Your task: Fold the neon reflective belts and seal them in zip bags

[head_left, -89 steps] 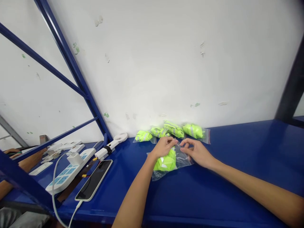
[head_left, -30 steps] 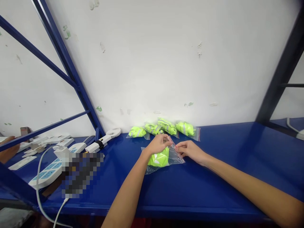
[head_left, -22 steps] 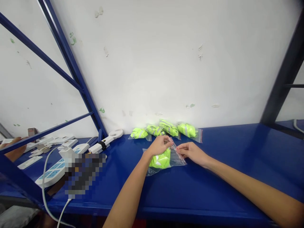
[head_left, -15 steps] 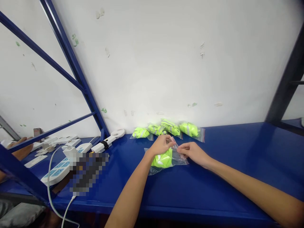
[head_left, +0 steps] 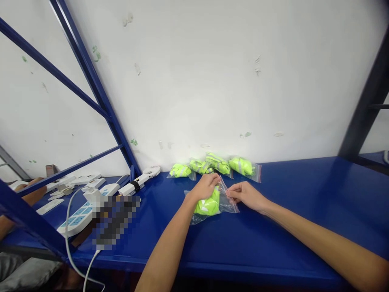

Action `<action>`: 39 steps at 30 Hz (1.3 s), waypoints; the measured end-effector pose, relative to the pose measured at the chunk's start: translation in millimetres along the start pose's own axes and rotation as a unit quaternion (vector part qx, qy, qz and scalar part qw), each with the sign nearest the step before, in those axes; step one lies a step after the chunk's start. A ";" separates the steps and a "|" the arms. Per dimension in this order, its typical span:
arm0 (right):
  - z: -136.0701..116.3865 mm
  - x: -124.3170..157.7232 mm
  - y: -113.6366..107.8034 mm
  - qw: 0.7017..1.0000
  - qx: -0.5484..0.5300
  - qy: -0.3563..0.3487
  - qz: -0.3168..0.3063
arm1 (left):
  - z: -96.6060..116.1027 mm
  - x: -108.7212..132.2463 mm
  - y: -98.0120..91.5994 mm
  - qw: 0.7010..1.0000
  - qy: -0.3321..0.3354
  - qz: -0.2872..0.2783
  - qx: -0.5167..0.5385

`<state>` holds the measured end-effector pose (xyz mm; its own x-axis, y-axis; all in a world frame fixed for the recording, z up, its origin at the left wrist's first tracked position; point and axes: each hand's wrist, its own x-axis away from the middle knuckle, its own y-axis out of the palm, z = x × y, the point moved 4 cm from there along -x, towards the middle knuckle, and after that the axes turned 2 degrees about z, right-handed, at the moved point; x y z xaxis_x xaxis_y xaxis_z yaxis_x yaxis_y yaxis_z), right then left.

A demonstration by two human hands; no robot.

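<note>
A clear zip-lock bag (head_left: 228, 202) lies on the blue tabletop (head_left: 273, 243), with a folded neon-yellow reflective garment (head_left: 210, 204) inside it. My left hand (head_left: 207, 185) is closed on the far end of the bag's zip edge, partly covering the garment. Thumb and fingers of my right hand (head_left: 244, 195) pinch the same edge a little nearer to me. Behind my hands, along the wall, sit several more bagged neon-yellow bundles (head_left: 240, 166) with silver stripes.
At left are a white power strip (head_left: 77, 219) with cables, a white handheld fan (head_left: 151, 172) and a pixelated dark object (head_left: 115, 223). Blue frame posts (head_left: 100, 93) rise at left. Another person's arm (head_left: 33, 192) shows beyond them.
My hands stay on the bag's zip edge with only slight finger movement. The view has shifted a little; the bagged bundles at the back are unmoved.
</note>
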<state>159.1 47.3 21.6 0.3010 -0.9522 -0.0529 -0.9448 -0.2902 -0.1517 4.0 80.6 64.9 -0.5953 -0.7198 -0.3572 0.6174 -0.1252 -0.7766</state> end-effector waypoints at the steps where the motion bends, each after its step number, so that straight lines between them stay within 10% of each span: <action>1: -0.6 -0.4 0.0 1.000 0.002 0.002 -0.006 | 0.8 0.1 0.0 1.000 0.006 -0.002 -0.010; 16: -4.4 -0.8 9.7 0.998 -0.025 -0.057 -0.009 | 13.3 1.5 -2.0 0.992 0.036 -0.012 -0.116; 39: 2.0 -5.1 15.5 0.999 -0.019 -0.044 -0.007 | 5.4 2.0 -5.9 0.988 -0.036 -0.143 0.037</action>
<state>143.1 47.8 17.5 0.3235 -0.9363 -0.1370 -0.9439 -0.3091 -0.1161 1.9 76.2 71.6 -0.7139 -0.6946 -0.0885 0.4668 -0.3779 -0.7995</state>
